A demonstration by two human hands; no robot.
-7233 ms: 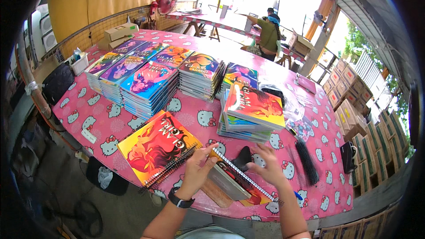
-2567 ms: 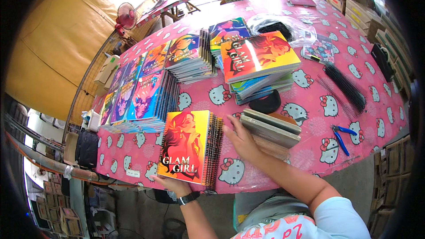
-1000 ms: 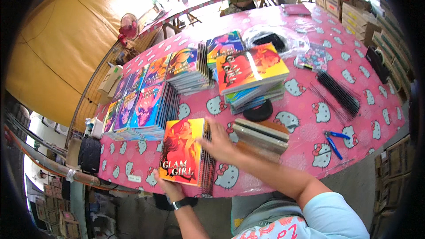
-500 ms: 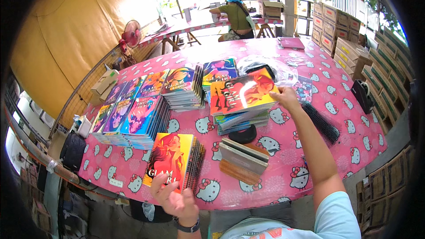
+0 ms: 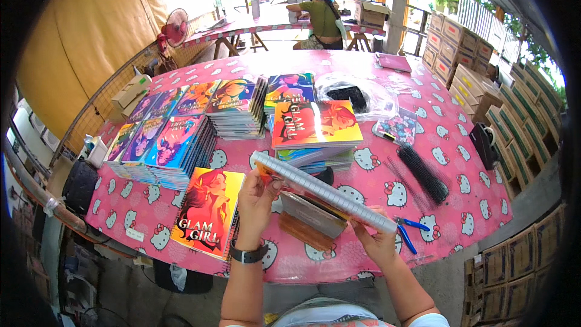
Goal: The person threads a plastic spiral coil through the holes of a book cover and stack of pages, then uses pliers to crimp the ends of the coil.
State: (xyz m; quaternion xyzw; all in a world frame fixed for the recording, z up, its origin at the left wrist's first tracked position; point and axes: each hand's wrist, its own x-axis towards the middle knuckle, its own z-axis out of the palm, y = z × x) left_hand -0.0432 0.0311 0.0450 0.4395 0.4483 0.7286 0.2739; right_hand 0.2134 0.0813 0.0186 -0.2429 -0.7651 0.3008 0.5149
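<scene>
– Where was the notebk [image 5: 327, 189]?
– Tilted, over the brown-grey block [image 5: 311, 220]. L hand [image 5: 259, 201] fingers gripped one end, R hand [image 5: 376, 243] fingers t'other.
– Blue pliers [image 5: 409, 236]?
– R of that block.

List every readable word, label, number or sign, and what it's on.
Wording not copied; locations only:
Front-left red-yellow notebook: large white title, legible.
Red-yellow notebook, centre: large title, legible.
Left notebook stacks: cover titles, small, partly legible at best.
White label, near left: too small.
Stacked cartons: print too small.
Held notebook: no text legible.
</scene>
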